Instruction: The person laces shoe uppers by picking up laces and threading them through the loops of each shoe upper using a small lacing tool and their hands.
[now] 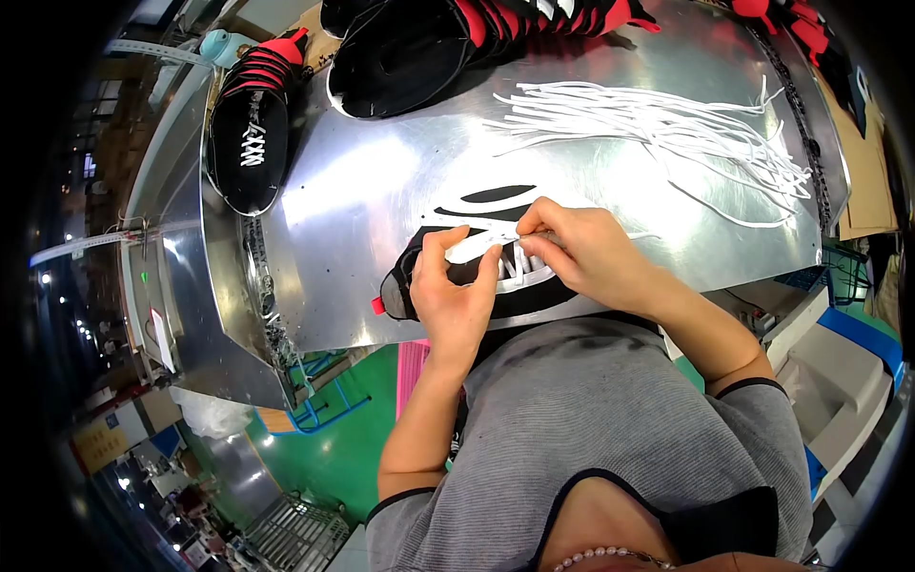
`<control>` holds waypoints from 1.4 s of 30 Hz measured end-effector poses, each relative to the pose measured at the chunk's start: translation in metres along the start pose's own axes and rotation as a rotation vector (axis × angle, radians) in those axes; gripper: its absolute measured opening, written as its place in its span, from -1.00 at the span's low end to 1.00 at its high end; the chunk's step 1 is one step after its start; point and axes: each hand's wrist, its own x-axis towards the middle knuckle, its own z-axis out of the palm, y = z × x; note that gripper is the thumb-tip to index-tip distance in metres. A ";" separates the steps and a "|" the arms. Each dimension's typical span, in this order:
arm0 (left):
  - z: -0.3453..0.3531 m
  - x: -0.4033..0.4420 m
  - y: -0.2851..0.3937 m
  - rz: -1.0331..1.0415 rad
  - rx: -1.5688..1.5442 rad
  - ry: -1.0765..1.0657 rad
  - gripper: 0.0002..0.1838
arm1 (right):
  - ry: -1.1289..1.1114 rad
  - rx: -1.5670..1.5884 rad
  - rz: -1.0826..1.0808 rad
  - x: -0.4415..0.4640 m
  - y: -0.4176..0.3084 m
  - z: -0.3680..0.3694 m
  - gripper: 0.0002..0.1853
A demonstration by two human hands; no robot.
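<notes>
— Is any writing readable?
— The yellowish sign (100,446) at left is too small for reading.
— And the shoe (519,303)?
— Black, with red tab (378,305) at left and white lacing (519,269). It lies on the metal table (381,181), beneath both hands.
— How are they?
— Left hand (453,291): thumb and forefinger apart, whether gripping I cannot tell. Right hand (577,250): pinching the lacing.

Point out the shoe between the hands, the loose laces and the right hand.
Shoe (530,300): head view, black side nearest the person.
Laces (648,121): head view, middle of the loose white bundle.
Right hand (589,250): head view, back of the hand.
</notes>
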 end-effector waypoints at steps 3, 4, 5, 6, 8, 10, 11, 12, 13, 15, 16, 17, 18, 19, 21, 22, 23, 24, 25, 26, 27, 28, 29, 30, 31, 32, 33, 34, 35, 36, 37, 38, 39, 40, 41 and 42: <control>-0.002 -0.001 -0.001 0.016 0.042 -0.019 -0.64 | -0.022 -0.120 -0.059 0.003 0.002 0.002 -0.87; -0.002 -0.002 0.000 0.029 0.051 -0.025 -0.64 | -0.018 -0.146 -0.070 0.005 0.002 0.003 -0.87; -0.002 -0.003 0.002 0.043 0.060 -0.031 -0.63 | -0.013 -0.173 -0.079 0.007 0.001 0.006 -0.86; -0.002 -0.004 0.005 0.056 0.069 -0.041 -0.62 | -0.007 -0.199 -0.087 0.009 -0.001 0.010 -0.86; -0.001 -0.008 0.015 0.093 0.051 -0.130 -0.59 | -0.051 -0.350 -0.115 0.016 -0.005 0.026 -0.74; 0.002 -0.005 0.007 0.167 0.081 -0.104 -0.56 | -0.015 -0.438 -0.109 0.022 -0.005 0.039 -0.68; 0.002 -0.002 0.002 0.161 0.084 -0.096 -0.55 | -0.035 -0.446 -0.088 0.025 -0.005 0.037 -0.72; 0.000 0.000 -0.001 0.155 0.088 -0.087 -0.54 | -0.056 -0.454 -0.065 0.028 -0.005 0.034 -0.75; -0.006 0.002 0.005 0.066 0.094 -0.154 -0.55 | -0.052 -0.395 -0.089 0.026 -0.009 0.022 -0.79; -0.009 0.008 0.009 -0.130 -0.199 -0.134 -0.59 | 0.005 -0.321 -0.092 0.016 -0.011 -0.004 -0.81; -0.008 0.010 0.012 -0.122 -0.272 -0.122 -0.60 | 0.006 -0.283 -0.036 0.010 -0.013 -0.017 -0.77; -0.007 0.014 0.010 -0.143 -0.271 -0.114 -0.60 | 0.006 -0.249 0.019 0.004 -0.015 -0.032 -0.73; -0.007 0.018 0.009 -0.166 -0.271 -0.109 -0.61 | 0.006 -0.215 0.078 -0.001 -0.016 -0.041 -0.69; -0.009 0.023 0.016 -0.236 -0.245 -0.146 -0.64 | 0.027 -0.239 0.053 -0.003 -0.010 -0.040 -0.67; -0.004 0.028 0.008 -0.247 -0.336 -0.164 -0.64 | 0.077 -0.285 0.002 -0.008 0.011 -0.033 -0.64; -0.004 0.032 0.007 -0.281 -0.467 -0.179 -0.62 | 0.068 -0.292 0.025 -0.009 0.017 -0.032 -0.64; -0.012 0.037 0.010 -0.392 -0.622 -0.233 -0.64 | 0.062 -0.296 0.048 -0.009 0.022 -0.030 -0.64; -0.024 0.039 0.007 -0.383 -0.738 -0.299 -0.65 | 0.051 -0.296 0.066 -0.007 0.026 -0.028 -0.65; -0.034 0.039 -0.003 -0.365 -0.822 -0.358 -0.66 | 0.069 -0.255 0.043 -0.005 0.029 -0.026 -0.68; -0.040 0.038 -0.012 -0.346 -0.906 -0.422 -0.66 | 0.073 -0.218 0.046 -0.006 0.033 -0.025 -0.69; -0.041 0.036 -0.005 -0.327 -0.774 -0.384 -0.64 | 0.075 -0.185 0.042 -0.005 0.037 -0.025 -0.70; -0.039 0.032 0.007 -0.305 -0.645 -0.339 -0.62 | 0.071 -0.153 0.034 -0.003 0.041 -0.024 -0.71; -0.040 0.027 0.017 -0.284 -0.517 -0.292 -0.59 | 0.117 -0.109 0.030 -0.002 0.045 -0.022 -0.72; -0.043 0.020 0.023 -0.114 -0.256 -0.261 -0.57 | 0.165 -0.066 0.028 -0.001 0.046 -0.020 -0.73; -0.046 0.014 0.029 0.057 0.004 -0.227 -0.55 | 0.213 -0.025 0.027 0.000 0.045 -0.020 -0.75; -0.046 0.009 0.034 0.224 0.262 -0.191 -0.53 | 0.206 0.011 0.083 -0.002 0.042 -0.023 -0.76; -0.041 0.005 0.040 0.356 0.361 -0.226 -0.49 | 0.195 0.045 0.138 -0.001 0.027 -0.029 -0.78; -0.031 0.003 0.049 0.443 0.447 -0.265 -0.57 | 0.179 0.079 0.192 -0.004 0.015 -0.033 -0.79; -0.022 0.002 0.045 0.386 0.526 -0.312 -0.63 | 0.106 0.014 0.030 -0.009 0.007 -0.033 -0.80; -0.014 0.002 0.038 0.332 0.605 -0.361 -0.68 | 0.037 -0.051 -0.133 -0.016 -0.001 -0.032 -0.81; -0.008 0.007 0.033 0.315 0.590 -0.311 -0.76 | -0.028 -0.120 -0.297 -0.024 -0.008 -0.030 -0.81; -0.006 0.011 0.028 0.340 0.529 -0.280 -0.77 | -0.254 -0.238 -0.330 -0.039 -0.011 -0.029 -0.84; -0.007 0.016 0.023 0.366 0.467 -0.255 -0.78 | -0.453 -0.128 -0.276 -0.053 -0.008 -0.023 -0.89; -0.007 0.019 0.020 0.388 0.405 -0.230 -0.78 | -0.557 -0.134 -0.251 -0.063 -0.004 -0.019 -0.90; -0.006 0.022 0.018 0.422 0.399 -0.202 -0.80 | -0.542 -0.057 -0.231 -0.070 0.005 -0.014 -0.89; -0.006 0.023 0.017 0.413 0.397 -0.190 -0.80 | -0.524 0.019 -0.212 -0.071 0.006 -0.014 -0.87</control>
